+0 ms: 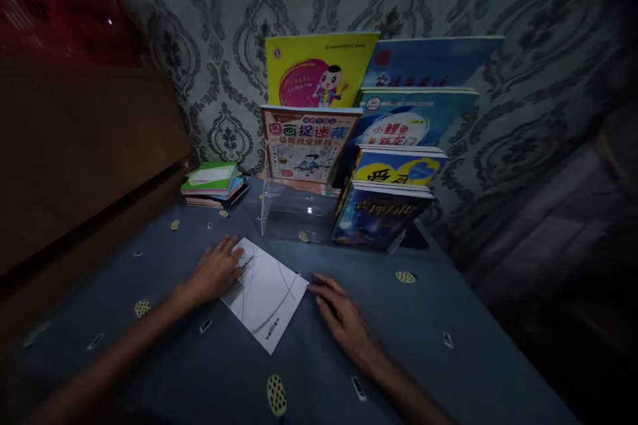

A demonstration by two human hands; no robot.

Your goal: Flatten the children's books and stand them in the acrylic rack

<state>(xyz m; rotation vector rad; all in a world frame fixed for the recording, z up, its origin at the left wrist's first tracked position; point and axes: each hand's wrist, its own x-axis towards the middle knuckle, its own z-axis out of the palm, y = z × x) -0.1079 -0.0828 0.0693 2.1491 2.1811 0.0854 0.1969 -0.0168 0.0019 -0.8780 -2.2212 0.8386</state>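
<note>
A white booklet (266, 295) with thin curved lines and small lettering lies flat on the blue-grey tablecloth (423, 345), turned at an angle. My left hand (215, 272) rests flat on its upper left corner, fingers spread. My right hand (343, 319) lies flat on the cloth with its fingertips touching the booklet's right corner. Neither hand grips anything.
A clear acrylic stand (294, 212) holds several children's books upright against the patterned wall: a yellow one (319, 70), a white one (309, 143) and blue ones (399, 172). A small stack of books (213, 184) lies at the back left. A brown wooden board (74, 146) borders the left side.
</note>
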